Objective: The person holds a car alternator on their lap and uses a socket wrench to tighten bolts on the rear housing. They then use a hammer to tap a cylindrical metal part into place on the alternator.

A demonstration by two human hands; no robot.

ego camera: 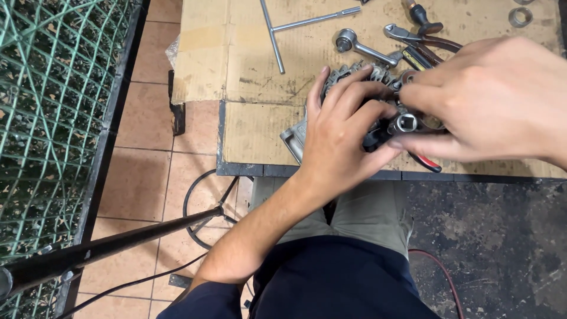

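Progress: early, finned grey metal alternator housing (354, 80) on the cardboard-covered bench (248, 53) looks assembled | your left hand (336, 133) fingers spread over it | right hand (496, 97) at 3 o'clock pinches chrome socket (405, 123) | fasteners apparently left.

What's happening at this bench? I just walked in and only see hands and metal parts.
A seated person works on a finned grey metal assembly lying on a cardboard-covered table. The left hand lies over it and steadies it. The right hand pinches a small socket tool at the part's near side. A ratchet wrench, a T-handle wrench and red-handled pliers lie around it.
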